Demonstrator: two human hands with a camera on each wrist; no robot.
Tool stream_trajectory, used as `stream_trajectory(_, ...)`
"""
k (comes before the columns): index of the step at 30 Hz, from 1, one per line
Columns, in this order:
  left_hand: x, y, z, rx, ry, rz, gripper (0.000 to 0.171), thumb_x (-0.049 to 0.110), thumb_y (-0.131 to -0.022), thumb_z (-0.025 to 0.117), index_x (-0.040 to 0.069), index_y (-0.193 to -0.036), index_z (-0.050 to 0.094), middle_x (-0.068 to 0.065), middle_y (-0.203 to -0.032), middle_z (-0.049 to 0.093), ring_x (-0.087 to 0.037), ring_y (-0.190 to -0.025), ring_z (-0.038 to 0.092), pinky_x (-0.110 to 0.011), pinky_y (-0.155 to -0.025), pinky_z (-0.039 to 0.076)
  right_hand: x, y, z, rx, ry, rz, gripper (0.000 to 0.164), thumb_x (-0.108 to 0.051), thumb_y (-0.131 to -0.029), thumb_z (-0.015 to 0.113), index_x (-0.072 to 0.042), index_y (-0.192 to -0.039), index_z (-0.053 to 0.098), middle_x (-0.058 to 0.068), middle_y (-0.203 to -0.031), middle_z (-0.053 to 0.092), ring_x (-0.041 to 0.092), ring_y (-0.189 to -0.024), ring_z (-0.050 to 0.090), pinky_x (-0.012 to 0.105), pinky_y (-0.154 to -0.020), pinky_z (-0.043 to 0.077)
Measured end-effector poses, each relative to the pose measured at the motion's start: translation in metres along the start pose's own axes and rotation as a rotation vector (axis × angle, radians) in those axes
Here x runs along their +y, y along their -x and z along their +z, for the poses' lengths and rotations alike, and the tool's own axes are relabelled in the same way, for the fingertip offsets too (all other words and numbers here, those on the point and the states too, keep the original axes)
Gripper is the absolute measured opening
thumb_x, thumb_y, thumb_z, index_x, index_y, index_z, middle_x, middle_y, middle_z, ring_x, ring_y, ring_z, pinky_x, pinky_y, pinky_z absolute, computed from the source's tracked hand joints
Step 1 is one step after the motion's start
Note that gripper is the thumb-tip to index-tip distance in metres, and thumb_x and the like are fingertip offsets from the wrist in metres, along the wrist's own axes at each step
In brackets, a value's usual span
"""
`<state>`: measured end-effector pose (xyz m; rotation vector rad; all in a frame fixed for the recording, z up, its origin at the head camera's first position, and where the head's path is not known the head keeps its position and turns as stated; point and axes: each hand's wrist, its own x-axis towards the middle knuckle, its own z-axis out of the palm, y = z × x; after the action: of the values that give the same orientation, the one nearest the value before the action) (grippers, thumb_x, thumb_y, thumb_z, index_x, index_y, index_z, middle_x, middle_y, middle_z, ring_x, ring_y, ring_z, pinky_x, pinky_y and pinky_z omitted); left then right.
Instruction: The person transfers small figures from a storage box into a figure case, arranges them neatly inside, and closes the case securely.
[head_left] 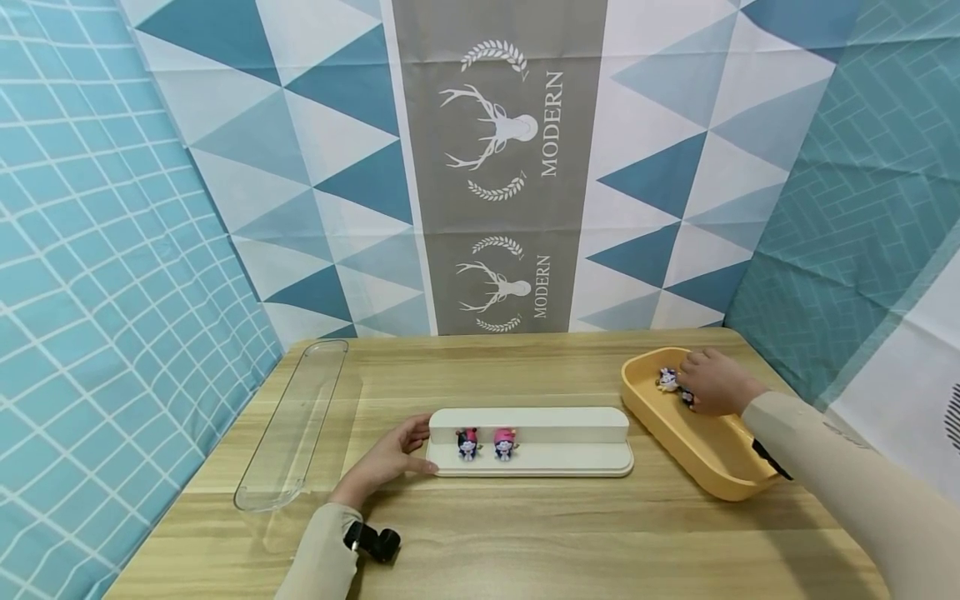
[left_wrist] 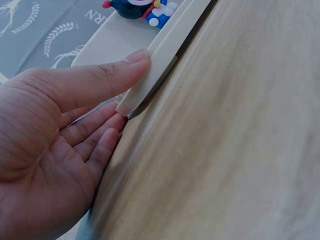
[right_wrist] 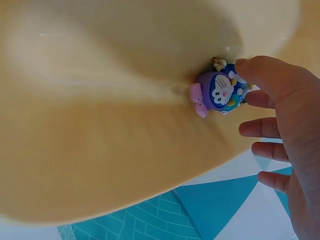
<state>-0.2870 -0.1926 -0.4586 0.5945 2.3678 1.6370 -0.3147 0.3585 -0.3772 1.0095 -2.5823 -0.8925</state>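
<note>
My left hand (head_left: 384, 460) grips the left end of a white stepped display stand (head_left: 555, 460). In the left wrist view its thumb presses on the stand's edge and the other fingers lie against the end. Two small cartoon cat figurines, one with a dark-and-red hat (head_left: 468, 444) and one with a pink hat (head_left: 504, 444), stand on the lower step. My right hand (head_left: 716, 383) reaches into a yellow tray (head_left: 705, 471), fingers spread and thumb at a blue figurine with a pink bow (right_wrist: 218, 92). Another, whitish figurine (head_left: 667, 380) lies beside it.
A clear plastic cover (head_left: 296, 425) lies on the left of the wooden table (head_left: 525, 533). Patterned cloth (head_left: 517, 167) hangs behind the table. Black straps with small cameras sit on both wrists.
</note>
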Motion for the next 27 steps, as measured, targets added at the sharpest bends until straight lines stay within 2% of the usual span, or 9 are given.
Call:
stream_trajectory(5, -0.001, -0.001, 0.000, 0.011, -0.006, -0.011, 0.089, -0.001, -0.075, 0.084, -0.009, -0.148, 0.035, -0.027, -0.139, 0.050, -0.044, -0.134, 0.041, -0.055, -0.115, 0.029, 0.002, -0.002, 0.002, -0.001, -0.012, -0.014, 0.023, -0.032, -0.079, 0.078, -0.014, -0.089, 0.067, 0.005, -0.087, 0.061, 0.025, -0.084, 0.054, 0.045, -0.074, 0.050)
stream_trajectory(11, -0.002, 0.000, -0.001, 0.014, 0.006, -0.015, 0.089, -0.001, -0.075, 0.084, -0.008, -0.148, 0.035, -0.026, -0.138, 0.050, -0.043, -0.135, 0.041, -0.054, -0.116, 0.029, 0.002, -0.007, 0.004, -0.014, -0.094, 0.016, 0.020, -0.026, -0.080, 0.077, -0.012, -0.089, 0.065, 0.006, -0.085, 0.060, 0.027, -0.084, 0.055, 0.048, -0.075, 0.050)
stream_trajectory(20, -0.001, 0.001, 0.002, 0.008, 0.007, -0.027, 0.088, 0.000, -0.076, 0.084, -0.008, -0.148, 0.035, -0.025, -0.139, 0.050, -0.043, -0.135, 0.041, -0.054, -0.116, 0.029, 0.001, -0.008, 0.022, -0.042, -0.117, 0.036, 0.027, -0.023, -0.076, 0.080, -0.008, -0.092, 0.065, 0.007, -0.089, 0.062, 0.029, -0.086, 0.057, 0.050, -0.077, 0.051)
stream_trajectory(27, 0.000, 0.001, 0.002, 0.026, -0.006, -0.030, 0.088, -0.001, -0.075, 0.085, -0.008, -0.148, 0.037, -0.025, -0.138, 0.051, -0.043, -0.133, 0.043, -0.054, -0.115, 0.031, 0.000, -0.010, 0.021, -0.048, -0.171, 0.065, 0.029, -0.017, -0.076, 0.082, -0.004, -0.096, 0.065, 0.009, -0.090, 0.060, 0.031, -0.090, 0.059, 0.053, -0.081, 0.052)
